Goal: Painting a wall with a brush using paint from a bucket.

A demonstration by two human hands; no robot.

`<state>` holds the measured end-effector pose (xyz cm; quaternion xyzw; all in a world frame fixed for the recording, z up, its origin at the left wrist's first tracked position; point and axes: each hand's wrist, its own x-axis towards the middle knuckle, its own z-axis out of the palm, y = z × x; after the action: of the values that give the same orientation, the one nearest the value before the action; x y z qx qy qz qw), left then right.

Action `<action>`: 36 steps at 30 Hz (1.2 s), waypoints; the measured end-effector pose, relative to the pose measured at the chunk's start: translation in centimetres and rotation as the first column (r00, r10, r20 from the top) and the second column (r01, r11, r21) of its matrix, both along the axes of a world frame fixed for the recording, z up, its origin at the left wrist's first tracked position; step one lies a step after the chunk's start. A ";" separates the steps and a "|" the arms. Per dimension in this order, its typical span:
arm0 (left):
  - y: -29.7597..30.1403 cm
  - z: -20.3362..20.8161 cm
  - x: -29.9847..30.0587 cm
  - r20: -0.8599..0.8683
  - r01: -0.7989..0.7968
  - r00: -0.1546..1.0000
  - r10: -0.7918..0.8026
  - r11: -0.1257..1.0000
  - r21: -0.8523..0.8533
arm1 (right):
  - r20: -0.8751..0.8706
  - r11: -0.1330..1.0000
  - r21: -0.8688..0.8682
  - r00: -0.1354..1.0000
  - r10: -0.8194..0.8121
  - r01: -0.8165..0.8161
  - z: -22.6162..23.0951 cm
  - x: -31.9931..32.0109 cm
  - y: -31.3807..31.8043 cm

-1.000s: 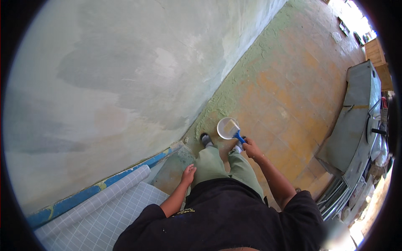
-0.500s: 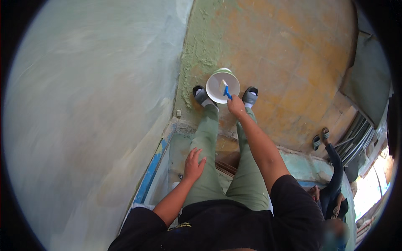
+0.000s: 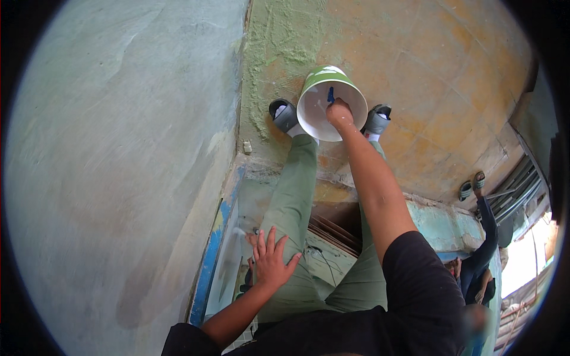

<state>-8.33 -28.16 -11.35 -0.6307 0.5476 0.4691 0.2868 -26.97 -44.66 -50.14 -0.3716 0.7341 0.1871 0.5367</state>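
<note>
My right hand (image 3: 340, 114) reaches into the mouth of a round bucket (image 3: 309, 113), white inside with a green and white outside. Its fingers are wrapped round a blue-handled paintbrush (image 3: 331, 95); the bristles do not show clearly down in the bucket. Small white specks dot the skin of this hand. On my left thigh, over green trousers (image 3: 295, 196), my left hand (image 3: 274, 262) lies flat with its fingers spread and holds nothing. The bucket stands on the floor between my two feet in grey slides (image 3: 284, 115).
To the left rises a large wall (image 3: 130, 148) with patchy grey-green paint. Green residue (image 3: 279, 47) runs along the floor at its base. At the far right sits another person (image 3: 478, 261), near a bundle of pipes or rods (image 3: 522, 190).
My right hand has gone down into the bucket with the paintbrush, hiding its bristles. My left hand has spread its fingers on my thigh. The view has come closer to the bucket.
</note>
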 end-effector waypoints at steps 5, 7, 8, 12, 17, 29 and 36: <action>-0.1 0.0 -0.5 -0.003 -0.005 1.000 0.006 1.000 0.012 | 0.032 1.000 -0.019 0.999 -0.010 0.010 1.7 0.0 0.1; -0.1 0.0 -0.9 -0.008 -0.007 1.000 0.007 1.000 0.005 | 0.052 0.999 -0.029 0.998 0.021 -0.020 3.1 -0.7 0.7; -0.2 0.0 -1.1 -0.012 0.001 1.000 0.000 1.000 0.011 | 0.069 0.994 -0.109 0.997 0.035 -0.028 4.0 -1.1 1.2; -0.5 0.2 -1.4 -0.005 0.030 1.000 -0.030 0.999 0.024 | 0.254 0.983 -0.152 0.965 -0.060 0.101 8.0 -3.3 2.1; 0.5 -4.2 -0.2 -0.079 -0.238 0.968 0.240 0.971 0.038 | 0.368 0.892 -0.071 0.843 -0.392 0.446 11.0 -5.9 4.2; 0.4 -6.9 -3.6 0.220 -0.137 0.969 0.111 0.985 0.102 | 0.202 0.627 0.347 0.597 -0.776 0.697 12.2 -5.4 7.3; 0.7 -6.6 -3.9 0.285 -0.143 0.953 0.105 0.983 0.115 | 0.092 0.397 0.491 0.407 -0.909 0.776 12.8 -3.9 6.9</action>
<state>-12.28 -27.48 -17.97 -0.7027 0.4282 0.4292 0.3725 -30.83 -37.80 -37.30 0.1434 0.6616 -0.0500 0.7343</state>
